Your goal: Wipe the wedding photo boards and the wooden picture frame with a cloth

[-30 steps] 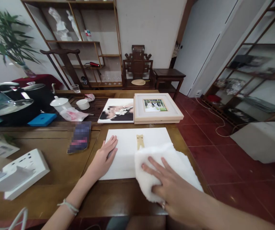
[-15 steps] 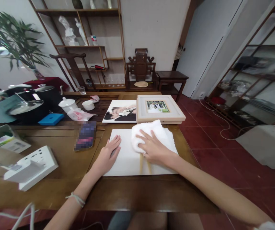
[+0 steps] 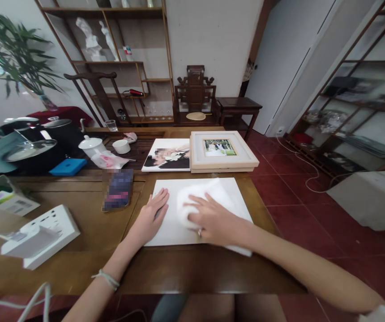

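Observation:
A flat white board (image 3: 170,235) lies on the wooden table in front of me. My left hand (image 3: 154,214) rests flat on its left edge, fingers stretched out and holding nothing. With my right hand (image 3: 211,219) I press a bunched white towel (image 3: 187,194) against the board, fingers spread over the cloth. The towel and hand are slightly blurred, and a loose corner of cloth hangs past the board's front edge. Most of the board's right half is hidden under the towel and my hand.
Behind the board lie a photo print (image 3: 167,156) and a light wooden picture frame (image 3: 195,162). To the left are a phone-like dark item (image 3: 117,190), a white power strip (image 3: 49,232), a blue block (image 3: 68,167), a white teapot (image 3: 91,146) and dark pots (image 3: 61,134).
My right hand has drawn the towel toward me and slightly left over the board, covering two beige strips that showed below it. My left hand has stayed in place.

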`<control>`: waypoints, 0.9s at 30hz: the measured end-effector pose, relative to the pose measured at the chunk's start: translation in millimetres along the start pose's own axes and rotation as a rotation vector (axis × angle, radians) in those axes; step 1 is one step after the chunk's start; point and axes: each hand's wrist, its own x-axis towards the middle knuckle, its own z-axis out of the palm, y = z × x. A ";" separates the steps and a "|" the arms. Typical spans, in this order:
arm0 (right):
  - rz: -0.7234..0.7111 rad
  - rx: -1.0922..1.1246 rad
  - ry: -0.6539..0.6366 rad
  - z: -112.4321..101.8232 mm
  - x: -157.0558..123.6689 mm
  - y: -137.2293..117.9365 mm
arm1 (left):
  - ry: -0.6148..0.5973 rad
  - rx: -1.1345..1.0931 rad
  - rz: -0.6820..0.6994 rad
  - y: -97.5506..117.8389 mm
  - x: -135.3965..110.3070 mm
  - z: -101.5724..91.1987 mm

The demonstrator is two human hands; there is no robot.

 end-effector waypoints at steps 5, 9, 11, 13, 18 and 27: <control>0.137 -0.070 0.054 0.7 47.3 27.7 | 0.005 -0.001 0.016 2.0 0.3 -2.3; 0.128 -0.142 0.043 11.7 45.4 14.8 | 0.016 -0.002 0.023 1.2 0.7 -1.7; 0.059 -0.142 0.030 18.0 29.7 -4.0 | 0.009 0.005 0.017 0.2 0.9 -1.3; -0.041 -0.124 0.020 21.9 9.5 -25.7 | 0.001 0.014 0.016 -0.6 0.9 -1.1; -0.179 -0.033 -0.035 17.1 -24.5 -47.0 | 0.003 0.021 0.025 -0.9 1.0 -0.8; 0.125 -0.042 0.049 1.8 37.7 18.2 | 0.037 -0.038 0.003 2.0 0.8 -1.6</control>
